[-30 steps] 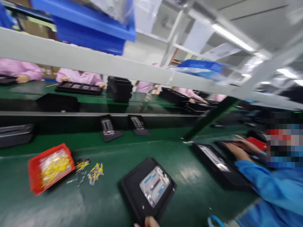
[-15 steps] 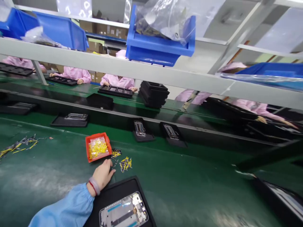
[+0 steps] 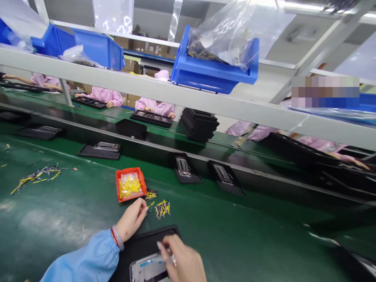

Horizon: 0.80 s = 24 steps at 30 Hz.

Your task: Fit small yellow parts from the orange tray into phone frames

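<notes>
My left hand, in a light blue sleeve, reaches over the green table toward small yellow-and-black parts lying next to a red tray of yellow parts. Its fingers are curled in a pinch near those parts; what they hold is hidden. My right hand hovers over a black tray at the bottom edge. That tray carries a silver phone frame. The right fingers pinch a thin light tool or part over the frame.
Black trays with phone frames lie on the conveyor behind. Loose yellow parts are scattered at left. Blue bins sit on an overhead shelf. People in pink coats work at the far side beside stacked black trays.
The view swung left and then steadied. My left hand reached out to the loose yellow parts. My right hand came into view over the phone frame.
</notes>
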Each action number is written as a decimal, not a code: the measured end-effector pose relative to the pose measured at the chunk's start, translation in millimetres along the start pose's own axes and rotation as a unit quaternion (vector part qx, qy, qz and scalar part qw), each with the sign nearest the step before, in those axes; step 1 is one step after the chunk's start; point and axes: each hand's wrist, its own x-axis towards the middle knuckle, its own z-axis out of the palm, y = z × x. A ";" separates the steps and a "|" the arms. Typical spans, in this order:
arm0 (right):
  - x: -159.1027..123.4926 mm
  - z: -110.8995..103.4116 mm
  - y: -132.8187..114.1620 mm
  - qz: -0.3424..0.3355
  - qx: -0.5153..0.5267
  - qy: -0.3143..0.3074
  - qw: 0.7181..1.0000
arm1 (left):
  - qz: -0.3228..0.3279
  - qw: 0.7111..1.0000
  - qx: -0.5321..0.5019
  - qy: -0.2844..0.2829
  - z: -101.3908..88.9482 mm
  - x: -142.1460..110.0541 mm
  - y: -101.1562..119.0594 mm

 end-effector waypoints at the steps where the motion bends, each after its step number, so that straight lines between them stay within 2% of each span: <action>1: 17.2 -5.4 0.7 0.000 0.003 0.016 1.000 | 0.004 0.999 -0.046 0.009 -0.7 0.3 -1.3; 4: 65.1 -13.5 -1.7 -0.039 0.013 0.058 0.997 | 0.008 0.989 -0.145 0.039 -2.9 3.2 -5.0; 6: 87.6 -10.3 -4.4 -0.073 0.008 0.084 0.994 | 0.008 0.981 -0.183 0.061 -4.1 5.7 -8.3; 9: 104.9 1.5 -5.9 -0.099 -0.016 0.103 0.990 | -0.005 0.971 -0.228 0.071 -4.8 8.6 -14.5; 12: 110.5 11.3 -4.3 -0.102 -0.036 0.104 0.989 | -0.022 0.964 -0.258 0.063 -4.9 10.3 -19.1; 14: 112.4 14.2 -3.9 -0.107 -0.040 0.104 0.988 | -0.013 0.969 -0.234 0.081 -5.6 10.6 -19.6; 18: 117.0 15.5 -7.2 -0.122 -0.041 0.093 0.987 | 0.056 0.986 -0.092 0.129 -10.0 9.8 -17.0; 21: 121.6 16.4 -10.5 -0.139 -0.048 0.077 0.986 | 0.108 0.984 0.006 0.138 -14.5 9.4 -15.5; 24: 126.7 17.6 -11.1 -0.164 -0.062 0.066 0.982 | 0.127 0.978 0.069 0.154 -18.7 10.1 -14.7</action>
